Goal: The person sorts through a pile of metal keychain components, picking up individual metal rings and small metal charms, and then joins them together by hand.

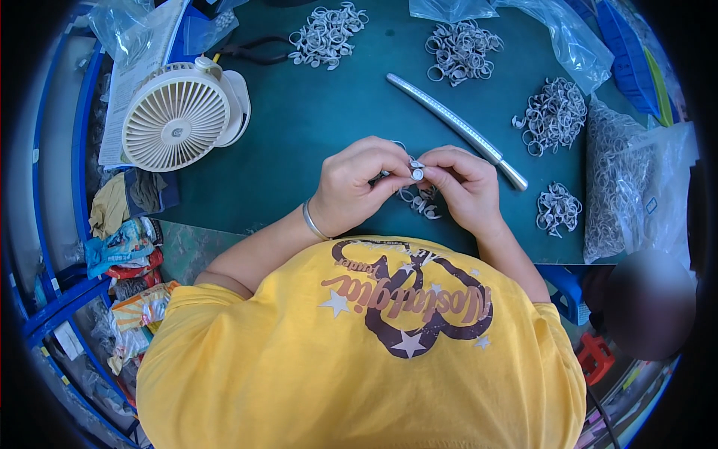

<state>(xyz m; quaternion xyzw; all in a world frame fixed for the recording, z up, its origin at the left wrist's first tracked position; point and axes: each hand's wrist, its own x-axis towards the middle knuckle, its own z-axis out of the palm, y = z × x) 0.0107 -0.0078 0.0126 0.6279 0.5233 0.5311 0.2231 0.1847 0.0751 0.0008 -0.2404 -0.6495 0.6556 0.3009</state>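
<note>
Near the table's front edge, my left hand (360, 184) and my right hand (465, 187) meet with thumbs and fingers pinched. Between their fingertips is a small silver-grey ring with a round flat top (417, 173). Both hands touch it, and the fingers hide part of its band. Just under my hands lies a small heap of similar rings (422, 204), partly covered by them. A tapered metal ring mandrel (456, 127) with marks along it lies slantwise beyond my right hand. My left wrist wears a silver bangle (313, 222).
Ring piles lie at the back left (327, 34), back middle (465, 51), right (554, 114) and near right (558, 209) of the green table (314, 105). A clear bag of rings (617, 176) borders the right. A white fan (179, 120) and dark pliers (254, 50) are left.
</note>
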